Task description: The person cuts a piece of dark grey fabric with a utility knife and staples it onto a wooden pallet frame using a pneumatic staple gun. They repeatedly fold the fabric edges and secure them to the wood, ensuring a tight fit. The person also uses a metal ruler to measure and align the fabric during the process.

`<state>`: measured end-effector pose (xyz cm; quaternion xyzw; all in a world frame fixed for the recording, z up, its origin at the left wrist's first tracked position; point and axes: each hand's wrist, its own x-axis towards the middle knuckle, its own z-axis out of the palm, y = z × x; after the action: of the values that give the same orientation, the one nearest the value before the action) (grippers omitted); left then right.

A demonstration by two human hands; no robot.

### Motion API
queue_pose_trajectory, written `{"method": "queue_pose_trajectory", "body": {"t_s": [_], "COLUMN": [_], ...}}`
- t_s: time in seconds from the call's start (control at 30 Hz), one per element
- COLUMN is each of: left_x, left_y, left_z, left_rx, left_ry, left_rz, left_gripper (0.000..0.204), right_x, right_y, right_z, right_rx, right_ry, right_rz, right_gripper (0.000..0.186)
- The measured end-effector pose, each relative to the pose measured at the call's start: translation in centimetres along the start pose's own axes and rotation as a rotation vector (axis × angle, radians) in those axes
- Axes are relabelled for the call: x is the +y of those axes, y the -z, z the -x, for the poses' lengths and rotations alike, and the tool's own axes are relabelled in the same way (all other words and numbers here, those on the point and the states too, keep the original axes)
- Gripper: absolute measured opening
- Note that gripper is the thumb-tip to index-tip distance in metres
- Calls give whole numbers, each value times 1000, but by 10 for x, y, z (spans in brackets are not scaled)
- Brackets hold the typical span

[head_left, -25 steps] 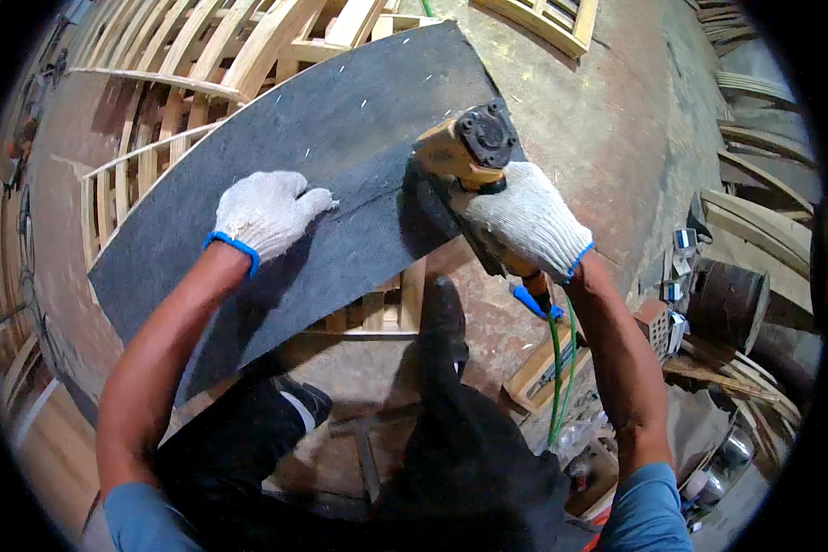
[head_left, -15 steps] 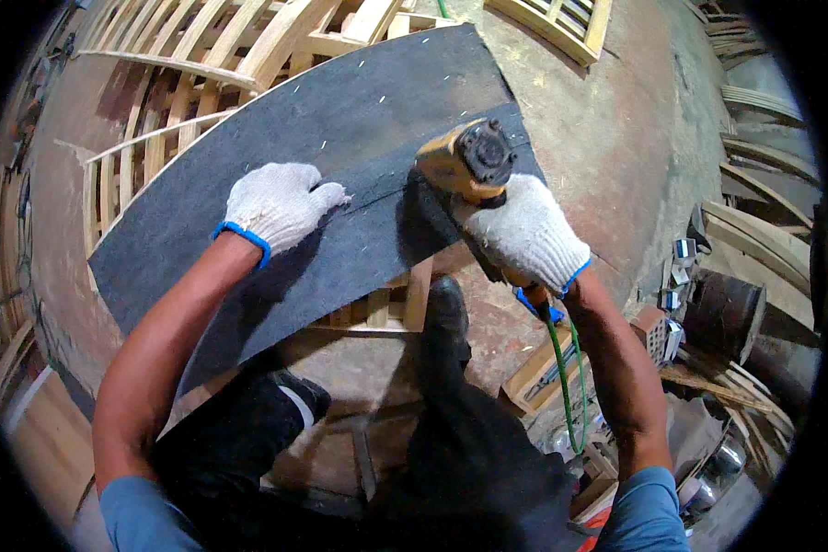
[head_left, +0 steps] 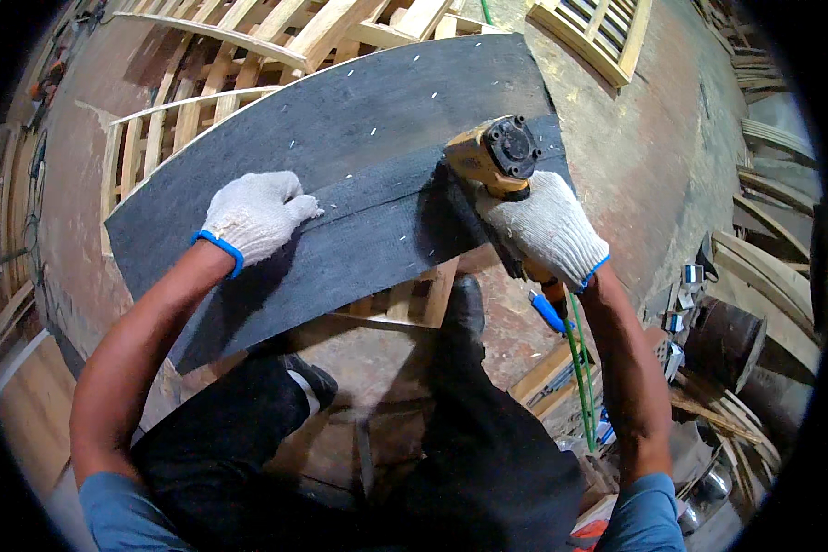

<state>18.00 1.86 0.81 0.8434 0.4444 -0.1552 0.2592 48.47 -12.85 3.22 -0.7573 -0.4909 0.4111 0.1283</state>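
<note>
My left hand [head_left: 253,216], in a white knitted glove with blue cuff, rests on a curved dark sheet [head_left: 331,129], fingers curled, their undersides hidden. The sheet lies over a slatted wooden frame [head_left: 184,124] and has scattered staples and a lengthwise seam or overlap. My right hand [head_left: 543,225], also gloved, grips a yellow-and-black pneumatic stapler [head_left: 488,156], its nose over the sheet's right part. Green hose [head_left: 581,368] runs down near the stapler's lower end, beside a blue-handled object [head_left: 550,311].
Wooden frames stand beyond the sheet, another [head_left: 589,37] at top right. Curved strips [head_left: 768,267], a dark metal drum [head_left: 727,331] and a wooden box [head_left: 552,386] of tools are at right. My legs and shoes are below the sheet; dark cables [head_left: 37,202] lie far left.
The sheet and frames appear shifted rightward in view. The stapler has moved a little right with my right hand, while my left hand stays on the sheet with fingers curled.
</note>
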Motion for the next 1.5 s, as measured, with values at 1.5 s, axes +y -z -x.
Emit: {"method": "queue_pose_trajectory", "body": {"t_s": [1.5], "left_x": [-52], "left_y": [-51], "left_z": [82], "left_rx": [509], "left_ry": [-398], "left_rz": [-366], "left_gripper": [42], "right_x": [-93], "right_y": [-69], "right_z": [20], "right_rx": [-121], "right_ry": [114], "right_rz": [-58], "right_gripper": [27]}}
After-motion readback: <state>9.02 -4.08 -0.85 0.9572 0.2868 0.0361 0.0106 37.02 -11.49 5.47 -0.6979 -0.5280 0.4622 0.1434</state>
